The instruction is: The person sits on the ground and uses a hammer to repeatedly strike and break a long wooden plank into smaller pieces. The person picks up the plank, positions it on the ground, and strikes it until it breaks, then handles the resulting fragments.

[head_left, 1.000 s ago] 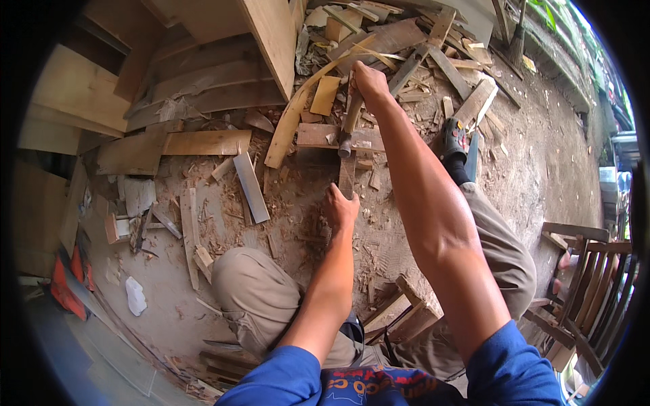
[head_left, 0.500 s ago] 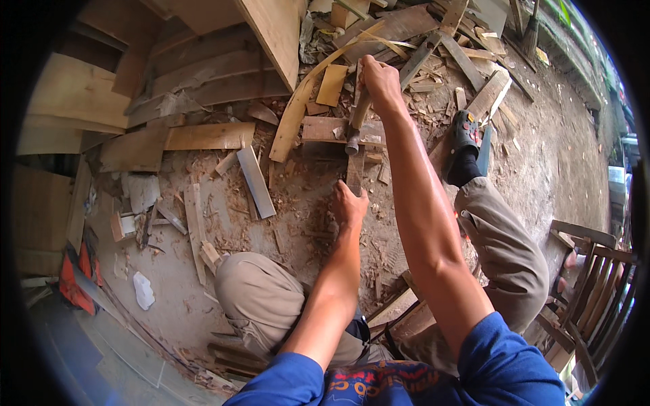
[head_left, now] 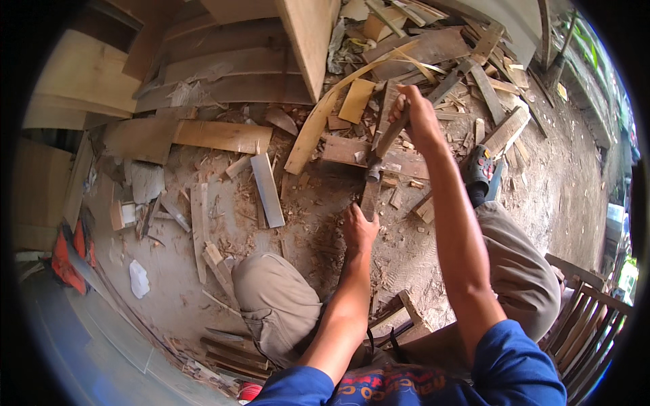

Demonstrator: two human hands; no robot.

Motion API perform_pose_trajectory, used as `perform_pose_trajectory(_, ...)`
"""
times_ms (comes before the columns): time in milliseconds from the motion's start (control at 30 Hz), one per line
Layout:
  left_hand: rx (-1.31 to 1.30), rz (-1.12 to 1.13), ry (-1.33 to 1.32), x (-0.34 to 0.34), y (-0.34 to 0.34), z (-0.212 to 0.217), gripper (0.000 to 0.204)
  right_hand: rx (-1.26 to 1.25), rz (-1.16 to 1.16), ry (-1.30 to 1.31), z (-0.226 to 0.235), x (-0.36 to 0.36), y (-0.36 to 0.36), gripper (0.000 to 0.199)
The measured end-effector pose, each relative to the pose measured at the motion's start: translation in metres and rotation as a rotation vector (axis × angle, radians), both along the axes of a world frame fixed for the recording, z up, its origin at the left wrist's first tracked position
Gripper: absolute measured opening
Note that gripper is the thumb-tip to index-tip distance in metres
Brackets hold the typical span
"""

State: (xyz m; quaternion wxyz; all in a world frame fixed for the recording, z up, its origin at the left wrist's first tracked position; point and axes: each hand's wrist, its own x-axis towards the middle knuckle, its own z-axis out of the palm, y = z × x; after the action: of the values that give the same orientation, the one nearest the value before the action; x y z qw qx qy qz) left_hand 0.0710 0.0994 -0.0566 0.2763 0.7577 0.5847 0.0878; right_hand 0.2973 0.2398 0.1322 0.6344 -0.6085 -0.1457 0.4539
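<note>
My right hand point(head_left: 422, 119) is closed round the handle of a hammer point(head_left: 389, 143), which slants down to the left. Its metal head lies over a narrow wooden strip point(head_left: 370, 195); whether they touch, I cannot tell. At the strip's near end is my left hand point(head_left: 360, 230), its thumb and fingers closed on it. The strip crosses a reddish-brown board point(head_left: 344, 150) lying on the ground. Any nail under the hammer head is too small to make out.
Offcuts, including a yellow piece point(head_left: 356, 100) and a pale plank point(head_left: 268, 191), lie about on the dusty ground. A large plywood panel point(head_left: 306, 40) stands far left. Scrap wood is heaped at the far side. A slatted wooden piece point(head_left: 586, 325) stands at right.
The whole view has shifted, so the scene sits lower and further right. My right hand has moved slightly right and nearer, tilting the hammer handle more. My left hand stays on the strip.
</note>
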Motion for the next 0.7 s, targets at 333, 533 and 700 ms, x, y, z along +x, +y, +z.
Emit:
perform_pose_trajectory(333,-0.028,0.054,-0.182,0.002,0.006,0.007,0.058,0.375,0.620,0.381,-0.003,0.036,0.022,0.060)
perform_pose_trajectory(533,-0.122,0.187,-0.157,-0.017,-0.015,0.010,0.070,0.255,0.205,0.248,0.000,0.025,0.013,0.042)
perform_pose_trajectory(700,-0.312,0.398,-0.064,-0.021,0.010,-0.019,0.083,0.233,0.143,0.218,0.003,0.012,0.025,0.039)
